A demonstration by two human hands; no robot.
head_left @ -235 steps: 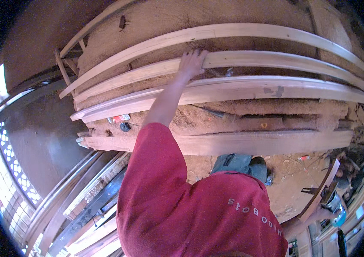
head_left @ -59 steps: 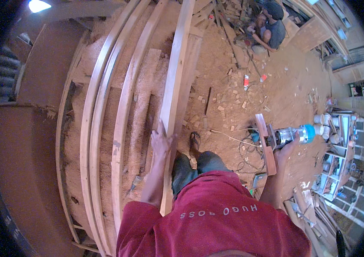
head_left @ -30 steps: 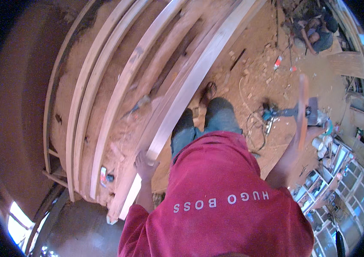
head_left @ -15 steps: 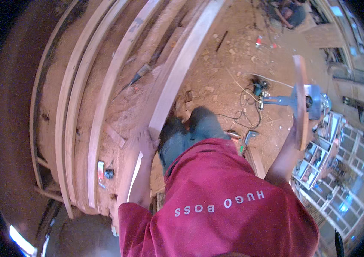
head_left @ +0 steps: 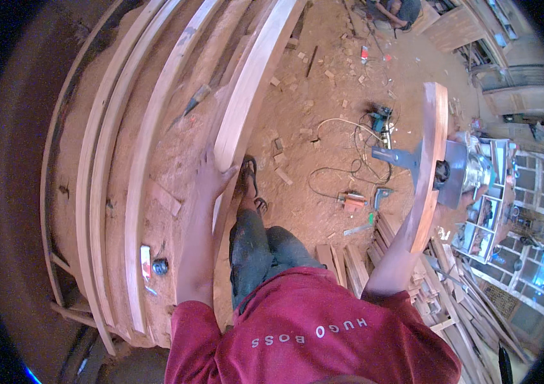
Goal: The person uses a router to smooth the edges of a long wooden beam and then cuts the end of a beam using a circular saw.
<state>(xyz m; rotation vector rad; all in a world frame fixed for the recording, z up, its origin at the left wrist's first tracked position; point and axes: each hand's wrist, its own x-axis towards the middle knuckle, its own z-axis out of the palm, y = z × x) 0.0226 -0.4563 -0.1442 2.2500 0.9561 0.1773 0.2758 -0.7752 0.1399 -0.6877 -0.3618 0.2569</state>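
My left hand (head_left: 215, 171) grips the edge of a long pale plank (head_left: 249, 89), thumb and fingers round it, at the near side of a sawdust-covered bench (head_left: 176, 249). At right, my right hand (head_left: 470, 195) is closed on a silver router (head_left: 480, 171), partly hidden behind its base plate (head_left: 451, 192). A curved wooden strip (head_left: 432, 134) crosses that plate, and a blue-grey metal arm (head_left: 393, 155) sticks out to the left. Several other long planks (head_left: 149, 147) lie lengthwise on the bench, with a chisel-like tool (head_left: 195, 100) and a small dark object (head_left: 160, 265) among them.
A co-worker (head_left: 400, 13) crouches at top right. On the dusty floor lie a teal power tool (head_left: 379, 118), looped cords (head_left: 332, 179), an orange tool (head_left: 353, 201) and scattered offcuts (head_left: 278, 150). Loose boards (head_left: 451, 307) are piled at lower right, near white shelving (head_left: 486, 217).
The view has swung from facing across the bench to along it. My left hand has shifted forward along the plank, and the router in my right hand has tilted, showing more of its plate.
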